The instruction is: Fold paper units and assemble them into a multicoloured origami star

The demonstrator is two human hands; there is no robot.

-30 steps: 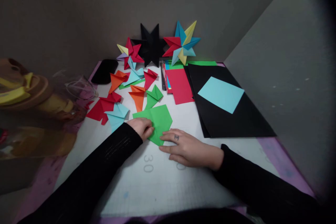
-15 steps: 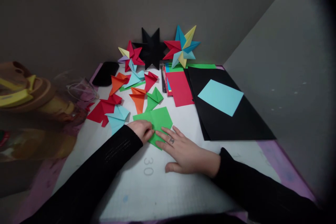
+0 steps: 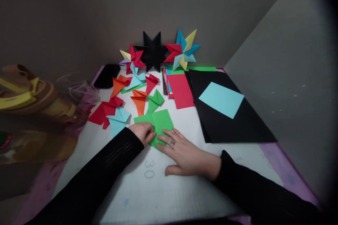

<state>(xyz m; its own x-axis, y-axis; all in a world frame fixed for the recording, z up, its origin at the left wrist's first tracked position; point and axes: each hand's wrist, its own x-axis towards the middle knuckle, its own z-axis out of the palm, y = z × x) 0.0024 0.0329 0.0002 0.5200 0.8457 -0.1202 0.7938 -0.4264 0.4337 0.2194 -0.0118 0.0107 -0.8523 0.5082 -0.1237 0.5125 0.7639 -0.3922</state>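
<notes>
A green sheet of paper [image 3: 161,121] with creases lies on the white table in front of me. My left hand [image 3: 144,132] rests on its left part, fingers curled in and thumb pressed at the sheet's lower middle; the fingertips are partly hidden. Flat on the paper's lower right edge lie the fingers of my right hand [image 3: 182,153], spread, with a ring-like mark on one finger. Just beyond the sheet sit a folded green piece [image 3: 155,101] and a folded orange piece [image 3: 139,101]. A folded light blue piece [image 3: 118,119] is close to my left wrist.
Folded red pieces [image 3: 102,112] lie at left. Paper stars, one black [image 3: 152,51], lean on the back wall. At right, a light blue sheet [image 3: 221,99] tops large black sheets [image 3: 245,126], beside red paper [image 3: 181,91]. A phone [image 3: 107,76], glasses and a brown-lidded cup [image 3: 39,95] stand left.
The whole view has shifted slightly, so things appear a little lower. Both hands keep their places on the green paper, with hardly any visible movement.
</notes>
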